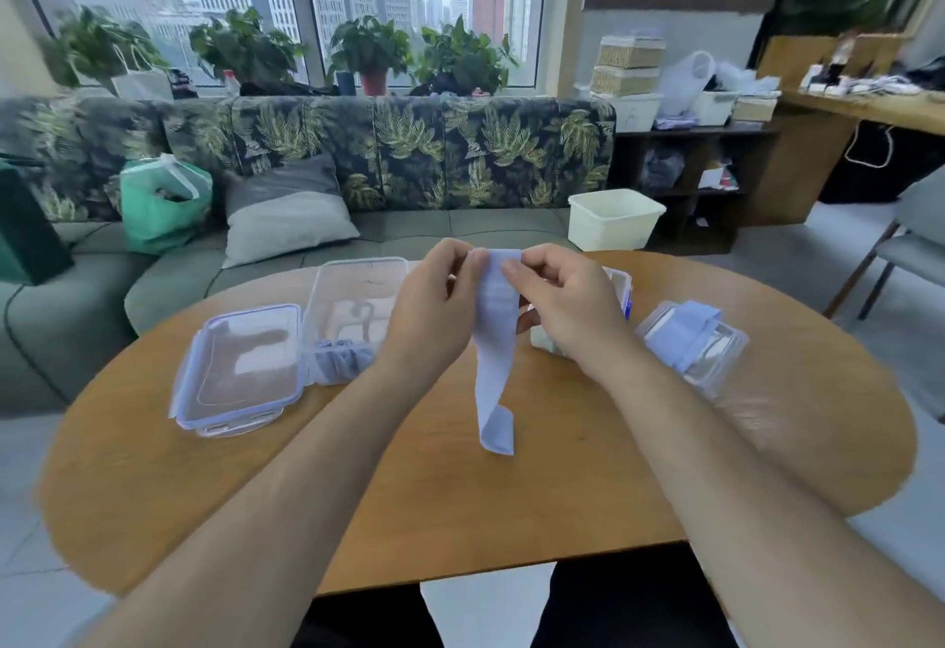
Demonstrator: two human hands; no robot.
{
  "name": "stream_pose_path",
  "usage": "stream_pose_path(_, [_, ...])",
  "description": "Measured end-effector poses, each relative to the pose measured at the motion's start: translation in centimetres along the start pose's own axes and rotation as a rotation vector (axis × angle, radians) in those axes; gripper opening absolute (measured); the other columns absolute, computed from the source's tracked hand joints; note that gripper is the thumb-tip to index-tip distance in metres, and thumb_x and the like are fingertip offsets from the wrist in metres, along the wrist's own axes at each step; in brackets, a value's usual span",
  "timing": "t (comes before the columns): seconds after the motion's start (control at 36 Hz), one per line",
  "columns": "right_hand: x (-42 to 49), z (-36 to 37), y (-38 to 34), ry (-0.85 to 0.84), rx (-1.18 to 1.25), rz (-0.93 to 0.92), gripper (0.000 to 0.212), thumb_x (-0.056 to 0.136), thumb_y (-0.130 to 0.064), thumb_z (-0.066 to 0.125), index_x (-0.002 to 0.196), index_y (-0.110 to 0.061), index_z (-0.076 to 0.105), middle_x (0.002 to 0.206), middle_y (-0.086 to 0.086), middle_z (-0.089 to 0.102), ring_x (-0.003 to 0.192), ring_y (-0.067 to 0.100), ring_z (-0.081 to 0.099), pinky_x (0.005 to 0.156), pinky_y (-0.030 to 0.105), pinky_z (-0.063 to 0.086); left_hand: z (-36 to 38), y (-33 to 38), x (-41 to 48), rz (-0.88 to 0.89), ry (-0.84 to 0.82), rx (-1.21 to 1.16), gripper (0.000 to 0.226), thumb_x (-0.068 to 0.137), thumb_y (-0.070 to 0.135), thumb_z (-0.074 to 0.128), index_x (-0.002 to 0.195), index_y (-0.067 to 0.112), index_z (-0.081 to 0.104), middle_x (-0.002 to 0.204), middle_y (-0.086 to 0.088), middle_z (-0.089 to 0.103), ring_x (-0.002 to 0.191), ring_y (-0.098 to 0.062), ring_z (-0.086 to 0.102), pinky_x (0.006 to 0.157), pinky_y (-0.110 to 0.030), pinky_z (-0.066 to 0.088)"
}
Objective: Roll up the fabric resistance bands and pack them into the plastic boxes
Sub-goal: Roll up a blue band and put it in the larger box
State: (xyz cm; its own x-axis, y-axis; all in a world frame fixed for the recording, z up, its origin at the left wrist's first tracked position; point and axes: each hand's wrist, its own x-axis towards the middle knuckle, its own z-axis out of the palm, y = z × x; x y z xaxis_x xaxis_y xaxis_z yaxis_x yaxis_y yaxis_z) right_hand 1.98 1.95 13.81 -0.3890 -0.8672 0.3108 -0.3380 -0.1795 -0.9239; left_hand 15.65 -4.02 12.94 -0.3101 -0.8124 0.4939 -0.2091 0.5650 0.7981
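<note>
**Band held at top edge, roll not started**

Band [494, 340]: pale lavender fabric strip, held up over the middle of the wooden table [460, 483]. Top edge pinched between both hands; rest hangs straight down, bottom end kinked and resting on the tabletop. No roll visible yet, so my read is they're about to start one.

Grip: left hand [434, 307] has thumb and fingers closed on the top left corner. Right hand [562, 307] is closed on the top right edge, fingertips pressing the front face.

Handling, as a guess: light, limp, no stiffness of its own. It drapes and folds wherever unsupported. Woven surface probably grips skin fine, no slip issue. Not fragile. Best hold is both top corners, as now, so the first turn starts square; a skewed start likely cones the roll. Hanging tail should feed up freely, nothing is sitting on it.

Around it: open box [353, 310] to the left with dark rolled fabric at its near end, its lid [240, 371] flat beside it. Second box [621, 289] is mostly hidden behind the right hand, contents unclear. Third box [695, 345] far right, with another lavender band [682, 327] draped in it.
</note>
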Motion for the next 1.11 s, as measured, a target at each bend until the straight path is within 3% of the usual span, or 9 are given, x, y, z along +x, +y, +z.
stream_pose_path(0.25, [-1.5, 0.0, -4.3, -0.129, 0.267, 0.125, 0.022, 0.097, -0.012, 0.065, 0.101, 0.01, 0.066, 0.078, 0.013, 0.065, 0.063, 0.018, 0.062, 0.051, 0.029, 0.053, -2.6, 2.8, -0.6, -0.001, 0.056, -0.084, 0.022, 0.104, 0.031, 0.052, 0.089, 0.017, 0.062, 0.07, 0.011, 0.055, 0.058, 0.001, 0.044, 0.054, -0.014, 0.035])
stream_pose_path(0.36, [-1.1, 0.3, -3.7, -0.151, 0.246, 0.225, 0.013, 0.096, -0.01, 0.066, 0.087, -0.002, 0.066, 0.073, 0.01, 0.068, 0.06, 0.017, 0.065, 0.051, 0.026, 0.054, -2.2, 1.6, -0.6, -0.098, 0.01, -0.073, 0.029, 0.104, 0.035, 0.052, 0.091, 0.01, 0.062, 0.07, 0.006, 0.052, 0.056, -0.002, 0.04, 0.05, -0.016, 0.033])
stream_pose_path(0.44, [-0.8, 1.2, -1.1, -0.165, 0.209, 0.306, 0.014, 0.098, -0.009, 0.064, 0.085, -0.003, 0.063, 0.069, 0.005, 0.068, 0.055, 0.012, 0.066, 0.05, 0.025, 0.054, -1.1, -0.9, -0.9, -0.202, -0.039, -0.045, 0.03, 0.103, 0.033, 0.052, 0.089, 0.008, 0.061, 0.071, 0.005, 0.051, 0.06, -0.006, 0.041, 0.056, -0.025, 0.034])
stream_pose_path(0.58, [0.2, 3.4, 5.9, -0.162, 0.104, 0.425, 0.011, 0.098, -0.014, 0.066, 0.095, -0.006, 0.06, 0.084, 0.015, 0.062, 0.065, 0.019, 0.065, 0.054, 0.031, 0.056, 1.9, -6.7, -1.7, -0.349, -0.109, 0.024, 0.03, 0.102, 0.019, 0.049, 0.072, 0.019, 0.043, 0.067, 0.006, 0.04, 0.061, -0.008, 0.036, 0.051, -0.017, 0.029])
stream_pose_path(0.69, [1.3, 4.9, 10.5, -0.148, -0.034, 0.477, 0.015, 0.099, -0.018, 0.065, 0.092, -0.005, 0.06, 0.083, 0.01, 0.061, 0.068, 0.018, 0.064, 0.055, 0.033, 0.059, 4.1, -11.0, -2.2, -0.426, -0.17, 0.078, 0.03, 0.103, 0.018, 0.047, 0.074, 0.02, 0.04, 0.069, 0.005, 0.04, 0.062, -0.008, 0.036, 0.055, -0.022, 0.027])
stream_pose_path(0.81, [2.4, 5.5, 13.5, -0.116, -0.226, 0.433, 0.027, 0.096, -0.023, 0.067, 0.091, 0.003, 0.063, 0.076, 0.006, 0.058, 0.072, 0.018, 0.058, 0.077, 0.053, 0.06, 5.9, -13.6, -1.9, -0.481, -0.175, 0.111, 0.017, 0.103, 0.021, 0.048, 0.087, 0.014, 0.048, 0.074, 0.004, 0.047, 0.066, -0.009, 0.043, 0.057, -0.026, 0.032])
stream_pose_path(0.92, [3.1, 5.7, 15.3, -0.086, -0.313, 0.378, 0.017, 0.093, -0.026, 0.072, 0.091, -0.009, 0.071, 0.082, -0.001, 0.065, 0.08, 0.015, 0.061, 0.081, 0.038, 0.056, 6.7, -15.0, -1.3, -0.439, -0.179, 0.255, 0.024, 0.102, 0.021, 0.05, 0.08, 0.013, 0.05, 0.074, -0.001, 0.049, 0.071, -0.024, 0.049, 0.06, -0.032, 0.036])
stream_pose_path(1.0, [2.9, 5.6, 16.1, -0.054, -0.357, 0.371, 0.032, 0.091, -0.029, 0.073, 0.119, -0.014, 0.067, 0.102, -0.004, 0.064, 0.099, 0.015, 0.062, 0.085, 0.029, 0.051, 6.6, -15.6, -1.7, -0.408, -0.19, 0.375, 0.02, 0.101, 0.02, 0.052, 0.107, 0.004, 0.063, 0.104, -0.011, 0.057, 0.096, -0.031, 0.057, 0.087, -0.043, 0.047])
stream_pose_path(1.11, [1.8, 5.0, 17.0, -0.04, -0.421, 0.379, 0.04, 0.097, -0.022, 0.062, 0.135, -0.011, 0.057, 0.112, -0.001, 0.064, 0.092, 0.01, 0.058, 0.071, 0.016, 0.043, 6.2, -15.6, -3.2, -0.399, -0.219, 0.377, 0.028, 0.097, 0.011, 0.05, 0.123, 0.004, 0.058, 0.114, -0.01, 0.059, 0.105, -0.027, 0.056, 0.094, -0.043, 0.048])
